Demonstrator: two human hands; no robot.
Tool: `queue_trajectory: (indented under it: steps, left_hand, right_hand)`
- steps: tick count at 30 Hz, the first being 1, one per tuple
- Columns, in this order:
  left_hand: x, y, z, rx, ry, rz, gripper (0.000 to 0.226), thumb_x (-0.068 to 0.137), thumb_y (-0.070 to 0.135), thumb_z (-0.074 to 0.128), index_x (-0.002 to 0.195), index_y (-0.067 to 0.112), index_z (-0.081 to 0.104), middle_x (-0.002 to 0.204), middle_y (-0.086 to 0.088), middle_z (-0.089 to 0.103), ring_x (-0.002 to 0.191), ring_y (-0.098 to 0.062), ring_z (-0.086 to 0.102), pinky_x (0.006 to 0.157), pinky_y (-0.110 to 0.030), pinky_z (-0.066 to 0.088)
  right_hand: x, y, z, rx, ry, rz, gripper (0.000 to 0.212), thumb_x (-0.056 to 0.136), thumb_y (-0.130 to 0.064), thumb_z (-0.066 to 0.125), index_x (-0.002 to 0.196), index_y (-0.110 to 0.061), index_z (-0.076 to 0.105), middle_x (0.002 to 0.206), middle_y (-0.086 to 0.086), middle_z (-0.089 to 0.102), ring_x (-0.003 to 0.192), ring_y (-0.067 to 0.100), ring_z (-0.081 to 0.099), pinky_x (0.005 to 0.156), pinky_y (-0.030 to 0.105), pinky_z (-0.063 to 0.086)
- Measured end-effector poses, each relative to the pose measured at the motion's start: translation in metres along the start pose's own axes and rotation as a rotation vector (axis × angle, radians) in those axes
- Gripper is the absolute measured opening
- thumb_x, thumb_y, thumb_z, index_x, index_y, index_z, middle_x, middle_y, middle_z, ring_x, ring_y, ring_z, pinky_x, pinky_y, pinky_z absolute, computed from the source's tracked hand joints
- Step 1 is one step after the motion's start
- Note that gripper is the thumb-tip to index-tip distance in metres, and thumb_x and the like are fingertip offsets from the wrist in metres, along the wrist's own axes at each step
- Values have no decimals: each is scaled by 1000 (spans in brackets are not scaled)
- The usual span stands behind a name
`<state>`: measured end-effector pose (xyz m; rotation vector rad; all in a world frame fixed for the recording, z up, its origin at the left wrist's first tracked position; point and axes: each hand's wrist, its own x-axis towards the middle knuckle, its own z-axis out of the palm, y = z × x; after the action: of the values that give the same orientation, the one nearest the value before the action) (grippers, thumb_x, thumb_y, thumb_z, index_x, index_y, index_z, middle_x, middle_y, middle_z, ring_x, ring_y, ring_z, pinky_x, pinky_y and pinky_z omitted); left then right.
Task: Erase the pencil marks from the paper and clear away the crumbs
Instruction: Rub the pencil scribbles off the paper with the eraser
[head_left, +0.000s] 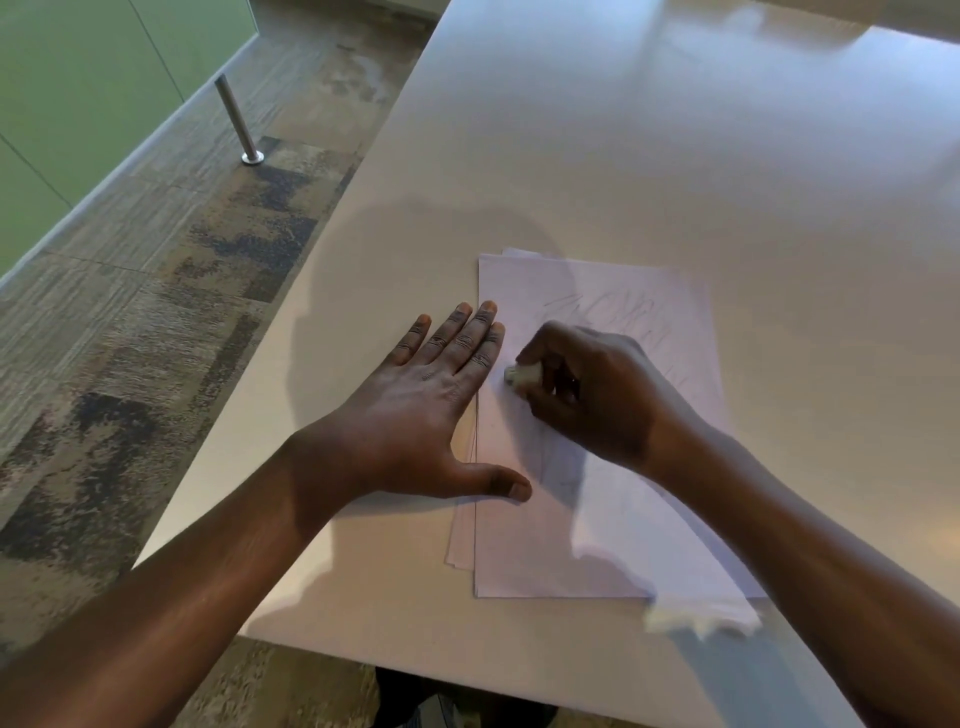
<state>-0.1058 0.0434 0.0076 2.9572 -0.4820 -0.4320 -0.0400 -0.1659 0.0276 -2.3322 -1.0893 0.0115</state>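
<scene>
Now the left hand (421, 410) lies flat with straight fingers, half on the table (675, 156) and half on the left edge of the paper (545, 545), its thumb spread onto the sheet. Just to its right, the right hand (587, 395) pinches a small white eraser (521, 375) in curled fingers, and the eraser's tip touches the paper. Faint pencil marks (613, 312) (mostly scribbles) show on the sheet's far half. A crumpled white tissue (696, 618) lies at the sheet's near right corner.
</scene>
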Motion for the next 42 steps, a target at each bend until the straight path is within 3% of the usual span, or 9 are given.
queue_trajectory:
  steps: [6, 9, 14, 19, 24, 30, 33, 36, 42]
  left_hand:
    - [0, 1, -1, 0, -5, -11, 137, 57, 102, 12, 155, 19, -35, 159, 3, -47, 145, -10, -44, 126, -41, -16]
    - [0, 1, -2, -3, -21, -2, 140, 54, 106, 12, 154, 19, -36, 158, 3, -49, 144, -10, -45, 126, -40, -18]
    - [-1, 3, -5, -10, -41, -7, 141, 53, 106, 10, 154, 19, -36, 158, 3, -49, 144, -10, -45, 126, -40, -17]
    - [-1, 2, -3, -2, -17, -1, 139, 58, 105, 16, 154, 20, -36, 158, 4, -49, 145, -10, -44, 126, -41, -16]
    - [-1, 3, -3, 3, -33, -14, 141, 56, 106, 14, 155, 18, -35, 158, 2, -48, 145, -10, -44, 126, -40, -17]
    - [-1, 3, -4, 13, -37, -14, 139, 57, 105, 15, 152, 20, -39, 154, 4, -53, 143, -11, -47, 125, -40, -20]
    - [0, 3, -4, 9, -32, -10, 139, 57, 105, 16, 152, 20, -38, 155, 3, -52, 143, -11, -47, 125, -41, -19]
    - [0, 3, -3, 17, -40, -12, 138, 56, 105, 13, 151, 19, -39, 154, 3, -53, 143, -12, -48, 125, -41, -19]
    - [-1, 4, -5, 32, -63, -13, 137, 56, 105, 12, 149, 20, -43, 152, 3, -55, 141, -12, -49, 125, -42, -19]
  right_hand:
    - [-27, -14, 1, 197, -130, -106, 19, 87, -18, 78, 92, -9, 61, 79, -5, 58, 65, 11, 56, 56, 28, 47]
    - [-14, -7, 2, 164, -51, -133, 16, 88, -14, 76, 95, -7, 64, 79, -5, 59, 64, 9, 56, 57, 26, 49]
    - [-12, -5, 4, 212, -189, -148, 20, 85, -15, 79, 99, -9, 65, 81, -6, 60, 65, 8, 58, 59, 23, 50]
    - [5, 1, 7, 89, -9, -101, 17, 89, -17, 75, 99, -8, 66, 81, -5, 63, 65, 8, 60, 63, 19, 52]
    - [-24, -9, 0, 255, -168, -96, 16, 87, -17, 78, 91, -11, 63, 75, -8, 58, 62, 12, 57, 56, 27, 49]
    - [-11, 24, -11, 32, 109, 131, 14, 87, -20, 76, 88, -18, 61, 71, -10, 60, 60, 8, 57, 57, 23, 47]
    - [-21, 5, -5, 102, 41, 42, 14, 88, -18, 75, 88, -15, 61, 71, -14, 55, 62, 2, 55, 57, 10, 40]
    - [-33, -7, 0, 156, -76, -16, 15, 90, -22, 74, 91, -15, 60, 74, -14, 52, 63, 5, 54, 57, 16, 42]
    - [-1, 29, -10, -5, 142, 151, 15, 87, -20, 74, 86, -15, 59, 69, -11, 57, 57, 6, 53, 56, 20, 40]
